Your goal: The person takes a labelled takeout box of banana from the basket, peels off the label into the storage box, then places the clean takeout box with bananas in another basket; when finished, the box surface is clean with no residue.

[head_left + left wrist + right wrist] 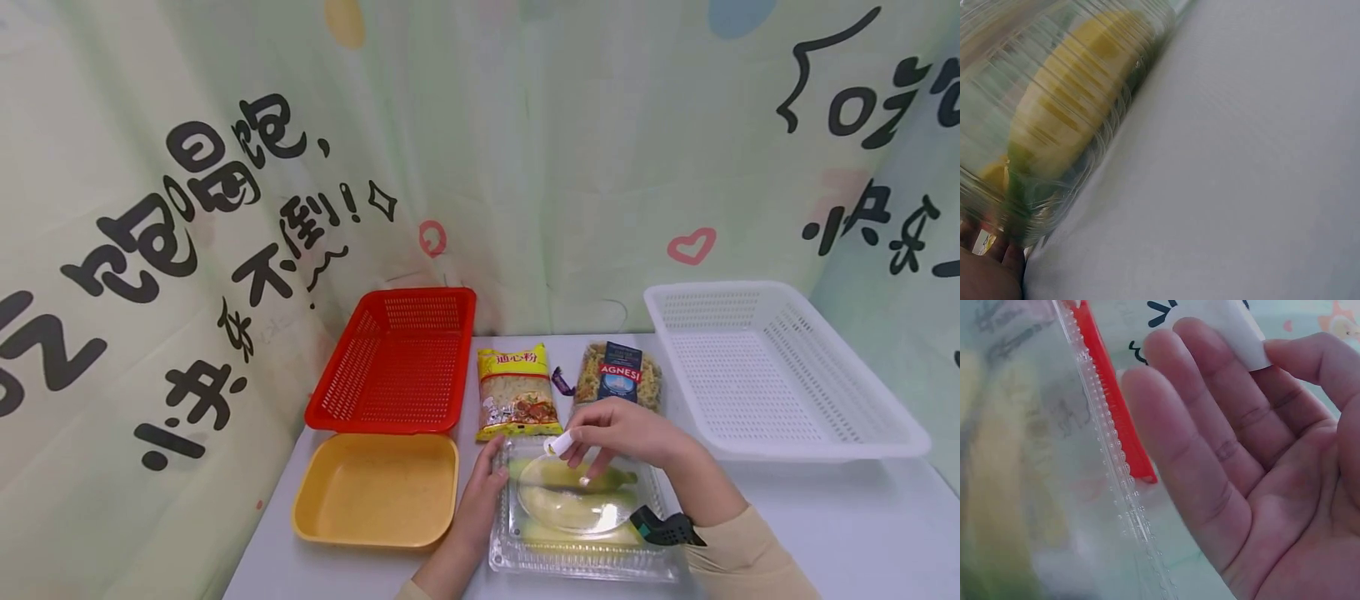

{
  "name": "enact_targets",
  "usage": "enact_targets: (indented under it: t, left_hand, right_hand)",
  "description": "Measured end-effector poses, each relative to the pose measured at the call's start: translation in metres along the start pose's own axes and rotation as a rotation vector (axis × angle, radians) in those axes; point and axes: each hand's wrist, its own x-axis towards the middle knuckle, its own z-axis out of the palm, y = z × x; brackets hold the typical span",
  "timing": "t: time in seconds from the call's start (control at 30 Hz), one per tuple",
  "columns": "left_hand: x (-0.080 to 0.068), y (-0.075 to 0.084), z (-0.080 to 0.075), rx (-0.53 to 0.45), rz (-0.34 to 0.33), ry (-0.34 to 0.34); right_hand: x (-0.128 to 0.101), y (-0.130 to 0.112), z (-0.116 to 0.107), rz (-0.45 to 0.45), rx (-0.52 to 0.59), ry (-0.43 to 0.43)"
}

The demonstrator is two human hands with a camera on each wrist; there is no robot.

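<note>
I count one clear clamshell box [581, 533] of bananas [600, 481]: my left hand [480, 492] presses its side, right hand [622, 433] pinches a white slip [558, 443] above. Behind it: two pasta bags [516, 392], two baskets [397, 358].

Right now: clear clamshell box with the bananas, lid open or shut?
Shut, apparently. The clear box lies flat with its lid down over the bananas. Left hand touches its side; right hand pinches a white sticker above it.

Right hand [1260, 469] palm toward camera, fingers [1179, 444] nearly straight. White slip [1235, 331] pinched between thumb and fingertips. Clear lid [1054, 456] at left, beaded rim running diagonally; blurred yellow shape [997, 487] behind it. Red basket [1116, 419] edge beyond.
</note>
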Motion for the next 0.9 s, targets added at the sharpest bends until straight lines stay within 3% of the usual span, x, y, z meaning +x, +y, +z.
enact_targets:
  t: [0.27, 0.5, 0.77, 0.9]
  left_hand:
    - [-0.001, 0.001, 0.0, 0.009, -0.007, 0.002]
    - [-0.003, 0.004, 0.0, 0.019, -0.005, -0.005]
    - [0.0, 0.001, -0.001, 0.023, -0.005, -0.011]
    - [0.0, 0.001, 0.0, 0.022, -0.005, -0.012]
  right_hand:
    - [0.002, -0.004, 0.002, -0.041, -0.05, -0.024]
    - [0.005, -0.006, 0.006, 0.002, -0.177, 0.123]
    - [0.003, -0.01, 0.008, 0.003, -0.227, 0.134]
    - [0.004, -0.012, 0.01, 0.038, -0.251, 0.217]
